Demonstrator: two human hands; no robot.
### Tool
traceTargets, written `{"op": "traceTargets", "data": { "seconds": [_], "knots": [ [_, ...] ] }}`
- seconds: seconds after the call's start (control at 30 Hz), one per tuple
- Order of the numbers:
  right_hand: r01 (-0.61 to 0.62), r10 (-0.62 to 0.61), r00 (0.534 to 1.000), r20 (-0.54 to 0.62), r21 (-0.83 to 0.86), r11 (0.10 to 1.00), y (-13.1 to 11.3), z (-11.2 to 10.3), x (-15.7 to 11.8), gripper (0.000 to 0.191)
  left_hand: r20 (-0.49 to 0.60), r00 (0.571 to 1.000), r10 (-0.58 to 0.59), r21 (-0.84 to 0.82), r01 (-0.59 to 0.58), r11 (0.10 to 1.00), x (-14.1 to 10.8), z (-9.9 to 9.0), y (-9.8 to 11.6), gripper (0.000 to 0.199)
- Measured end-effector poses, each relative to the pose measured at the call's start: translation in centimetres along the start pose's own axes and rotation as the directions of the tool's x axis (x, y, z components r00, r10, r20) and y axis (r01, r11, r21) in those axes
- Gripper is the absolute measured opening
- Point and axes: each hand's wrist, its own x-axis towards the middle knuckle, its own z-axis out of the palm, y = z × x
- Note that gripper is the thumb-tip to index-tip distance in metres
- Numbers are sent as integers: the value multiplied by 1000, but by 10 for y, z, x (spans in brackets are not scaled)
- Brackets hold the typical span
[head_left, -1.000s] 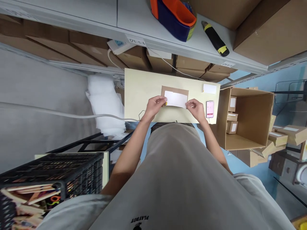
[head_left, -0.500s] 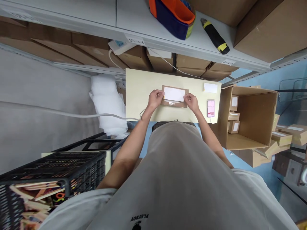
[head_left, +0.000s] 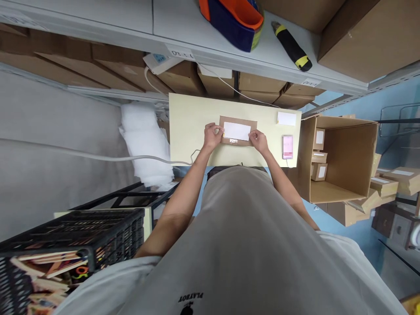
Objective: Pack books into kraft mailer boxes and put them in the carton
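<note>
A flat brown cardboard package lies on the pale yellow table. Over its middle is a white label, with a small printed sticker showing just below it. My left hand pinches the label's left end between thumb and fingertips. At the opposite end, the fingers of my right hand are closed on the label's lower right corner. Whether the label touches the cardboard all over cannot be made out.
To the right on the table are a stack of white labels and a phone with a cable. Beyond the right edge stands an open carton holding small boxes. White wrap hangs left; a shelf spans above.
The label has moved slightly down over the package, nearer the small sticker. My right hand has shifted a little left and down with it. The whole view has shifted slightly.
</note>
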Motion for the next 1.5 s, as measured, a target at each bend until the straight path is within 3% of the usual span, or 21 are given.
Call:
{"op": "traceTargets", "data": {
  "seconds": [0.17, 0.3, 1.17, 1.5],
  "knots": [
    [-26, 26, 1000, -1, -35, 999, 2, 0, 4, 15, 44, 994, -100, -79, 103, 991, 3, 2, -2, 3],
    [-29, 30, 999, 17, -65, 997, 1, -1, 5, 15, 81, 993, -88, -145, 99, 984, 1, 1, -1, 7],
    [10, -13, 1000, -20, -131, 991, 4, 9, 3, 12, 9, 1000, -25, -153, 26, 988, -12, 10, -7, 2],
    [-5, -2, 999, -33, -196, 981, 2, 13, 2, 14, 0, 998, -62, -150, 61, 987, -17, 7, 6, 6]
  ]
}}
